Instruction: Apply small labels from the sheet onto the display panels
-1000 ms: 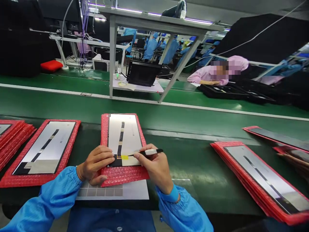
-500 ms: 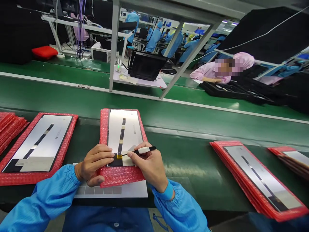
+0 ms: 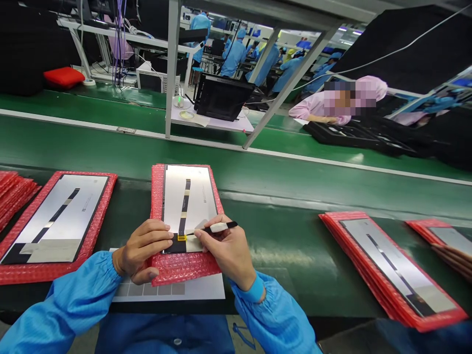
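Covered, cropped, too fine
The right hand (image 3: 229, 251) hides the near right corner of the panel (image 3: 199, 196), the left hand (image 3: 146, 250) part of its left edge. Its print is too small to read, and whether the slim tool (image 3: 221, 227) touches the yellow piece (image 3: 182, 238) is unclear. The view's right edge cuts a co-worker's hand (image 3: 455, 259), its left edge a red stack (image 3: 14, 199).

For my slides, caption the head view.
Left hand on a panel over red bubble wrap; right hand holding a pointed tool beside a yellow strip.
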Tool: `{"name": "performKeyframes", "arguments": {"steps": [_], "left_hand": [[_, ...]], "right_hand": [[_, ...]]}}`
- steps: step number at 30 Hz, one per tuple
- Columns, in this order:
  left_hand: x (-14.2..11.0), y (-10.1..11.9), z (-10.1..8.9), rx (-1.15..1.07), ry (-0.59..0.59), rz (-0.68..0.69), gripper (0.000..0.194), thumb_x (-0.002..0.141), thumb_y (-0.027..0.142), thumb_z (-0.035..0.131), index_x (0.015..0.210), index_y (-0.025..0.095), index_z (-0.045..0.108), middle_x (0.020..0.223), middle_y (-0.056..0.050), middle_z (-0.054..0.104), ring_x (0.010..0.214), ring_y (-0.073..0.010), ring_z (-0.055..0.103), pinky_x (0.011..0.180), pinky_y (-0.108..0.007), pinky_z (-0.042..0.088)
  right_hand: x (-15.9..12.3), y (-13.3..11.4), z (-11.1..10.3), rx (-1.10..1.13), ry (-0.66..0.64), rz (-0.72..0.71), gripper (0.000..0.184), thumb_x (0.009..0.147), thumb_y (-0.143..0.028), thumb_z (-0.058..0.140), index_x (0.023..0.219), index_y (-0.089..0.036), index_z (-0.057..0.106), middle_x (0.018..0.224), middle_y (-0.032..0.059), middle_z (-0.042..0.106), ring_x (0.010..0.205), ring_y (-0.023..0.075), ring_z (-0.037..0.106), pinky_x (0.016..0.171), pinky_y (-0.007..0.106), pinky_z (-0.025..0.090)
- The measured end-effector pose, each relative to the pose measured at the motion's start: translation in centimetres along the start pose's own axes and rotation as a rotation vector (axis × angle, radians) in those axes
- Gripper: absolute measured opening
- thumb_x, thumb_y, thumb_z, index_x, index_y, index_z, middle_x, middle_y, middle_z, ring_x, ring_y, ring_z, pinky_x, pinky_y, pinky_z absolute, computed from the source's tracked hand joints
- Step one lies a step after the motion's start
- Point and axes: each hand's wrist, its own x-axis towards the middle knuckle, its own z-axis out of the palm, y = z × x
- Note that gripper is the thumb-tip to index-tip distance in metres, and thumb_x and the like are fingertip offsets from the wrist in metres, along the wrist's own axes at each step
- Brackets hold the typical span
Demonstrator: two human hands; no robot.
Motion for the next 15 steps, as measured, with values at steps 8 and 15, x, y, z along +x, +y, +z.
{"name": "performKeyframes", "arguments": {"steps": [8, 15], "left_hand": [[0.08, 0.07, 0.01, -0.003, 0.002, -0.005, 0.052, 0.105, 0.049, 0.042, 0.130, 0.010, 0.067, 0.107, -0.020, 0.077, 0.107, -0.0334, 0.072, 0.086, -0.051, 0.062], [0.10, 0.01, -0.10, -0.006, 0.005, -0.003, 0.052, 0.105, 0.049, 0.042, 0.131, 0.011, 0.068, 0.107, -0.019, 0.077, 0.105, -0.0332, 0.072, 0.085, -0.050, 0.062]], "right_hand": [[-0.02, 0.02, -0.05, 0.032, 0.001, 0.001, 0.034, 0.076, -0.043, 0.089, 0.079, -0.024, 0.061, 0.065, 0.0001, 0.066, 0.049, 0.0176, 0.059, 0.049, 0.031, 0.048], [0.03, -0.67, -0.20, 0.069, -0.018, -0.023, 0.032, 0.074, -0.039, 0.090, 0.076, -0.022, 0.063, 0.059, -0.0038, 0.059, 0.050, 0.0142, 0.052, 0.049, 0.028, 0.042]]}}
